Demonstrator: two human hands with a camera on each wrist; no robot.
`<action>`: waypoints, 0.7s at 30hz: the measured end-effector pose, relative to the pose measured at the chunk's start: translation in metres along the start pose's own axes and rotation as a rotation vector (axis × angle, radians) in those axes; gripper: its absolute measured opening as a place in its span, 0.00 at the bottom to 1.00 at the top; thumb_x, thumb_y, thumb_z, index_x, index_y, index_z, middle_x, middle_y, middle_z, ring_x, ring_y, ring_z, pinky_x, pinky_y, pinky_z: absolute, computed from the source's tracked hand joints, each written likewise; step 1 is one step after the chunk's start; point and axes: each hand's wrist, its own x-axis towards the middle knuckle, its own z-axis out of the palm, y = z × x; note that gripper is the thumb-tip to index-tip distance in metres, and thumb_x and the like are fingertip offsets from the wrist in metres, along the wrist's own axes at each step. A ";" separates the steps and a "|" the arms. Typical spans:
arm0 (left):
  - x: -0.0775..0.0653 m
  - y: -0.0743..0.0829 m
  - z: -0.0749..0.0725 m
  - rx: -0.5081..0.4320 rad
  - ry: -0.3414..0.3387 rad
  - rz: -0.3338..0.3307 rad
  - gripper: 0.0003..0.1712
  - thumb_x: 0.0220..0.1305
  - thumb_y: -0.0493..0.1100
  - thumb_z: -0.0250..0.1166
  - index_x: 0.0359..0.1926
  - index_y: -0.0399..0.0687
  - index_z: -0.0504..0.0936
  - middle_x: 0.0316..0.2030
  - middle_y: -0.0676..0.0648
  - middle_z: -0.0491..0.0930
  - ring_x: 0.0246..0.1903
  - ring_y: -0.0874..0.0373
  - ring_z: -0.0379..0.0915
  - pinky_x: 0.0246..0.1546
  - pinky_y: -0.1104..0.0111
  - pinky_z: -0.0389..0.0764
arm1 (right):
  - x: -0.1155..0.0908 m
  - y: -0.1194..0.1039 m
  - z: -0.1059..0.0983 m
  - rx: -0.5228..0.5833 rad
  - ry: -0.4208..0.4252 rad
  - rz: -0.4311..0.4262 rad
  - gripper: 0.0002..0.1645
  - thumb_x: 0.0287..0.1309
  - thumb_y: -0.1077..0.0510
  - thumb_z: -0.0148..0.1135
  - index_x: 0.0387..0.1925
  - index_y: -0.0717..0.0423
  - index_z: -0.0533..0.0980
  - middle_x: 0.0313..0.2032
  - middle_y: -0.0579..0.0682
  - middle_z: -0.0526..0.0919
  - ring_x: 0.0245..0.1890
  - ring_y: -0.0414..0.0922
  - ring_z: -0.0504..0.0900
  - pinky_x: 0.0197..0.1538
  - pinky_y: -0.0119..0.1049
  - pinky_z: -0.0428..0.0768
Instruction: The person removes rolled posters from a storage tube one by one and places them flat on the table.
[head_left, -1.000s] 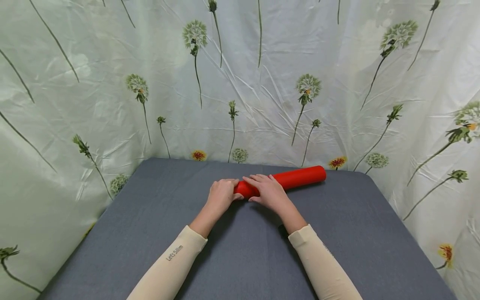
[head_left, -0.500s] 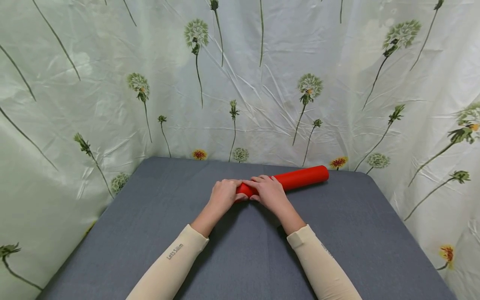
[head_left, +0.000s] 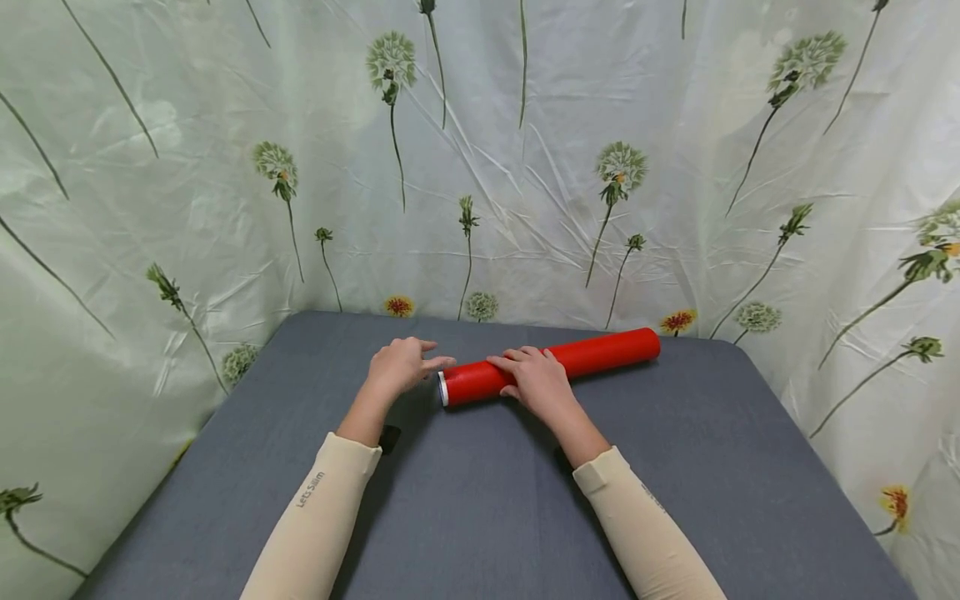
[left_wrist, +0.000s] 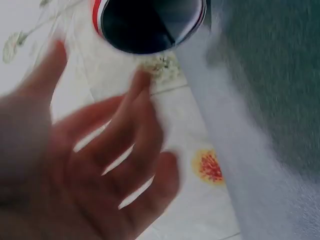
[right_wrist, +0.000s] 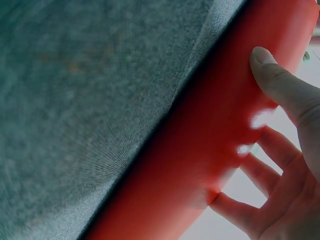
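A long red tube [head_left: 607,352] lies on its side on the grey table, slanting from centre toward the back right. Its left end has a white rim; the left wrist view shows that end [left_wrist: 150,25] round and dark inside. My right hand [head_left: 542,383] holds the tube near its left part. In the right wrist view, the thumb presses one side of the tube [right_wrist: 200,125] and the fingers [right_wrist: 235,210] of that hand reach round the other. Just left of the rim, my left hand [head_left: 397,367] is apart from the tube, fingers spread and holding nothing.
The grey cloth-covered table [head_left: 465,517] reaches back to a white curtain [head_left: 510,167] printed with dandelions. The curtain also runs along the left and right sides. A small dark device [head_left: 388,439] shows under my left wrist.
My left hand has let go of the tube's left end and moved left, uncovering the white rim. My right hand stays on the tube, which has barely moved.
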 end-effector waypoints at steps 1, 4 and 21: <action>0.000 -0.004 -0.001 -0.022 -0.071 -0.008 0.42 0.68 0.66 0.69 0.75 0.51 0.76 0.36 0.45 0.93 0.33 0.55 0.83 0.35 0.62 0.79 | 0.000 0.000 0.000 0.002 0.003 0.003 0.38 0.61 0.47 0.77 0.72 0.34 0.77 0.67 0.49 0.83 0.68 0.53 0.79 0.70 0.59 0.76; 0.001 -0.009 0.000 -0.108 -0.205 0.024 0.46 0.65 0.61 0.74 0.77 0.45 0.73 0.47 0.42 0.92 0.47 0.53 0.84 0.52 0.56 0.82 | -0.001 -0.001 -0.001 0.007 0.015 0.012 0.37 0.61 0.47 0.77 0.71 0.35 0.77 0.66 0.50 0.84 0.67 0.53 0.79 0.70 0.59 0.76; 0.004 0.001 0.013 -0.073 -0.164 0.082 0.39 0.57 0.47 0.81 0.69 0.47 0.82 0.59 0.41 0.87 0.47 0.51 0.79 0.47 0.61 0.81 | 0.000 0.001 -0.001 0.026 0.027 0.033 0.37 0.60 0.49 0.78 0.70 0.36 0.79 0.65 0.49 0.85 0.66 0.53 0.79 0.68 0.59 0.77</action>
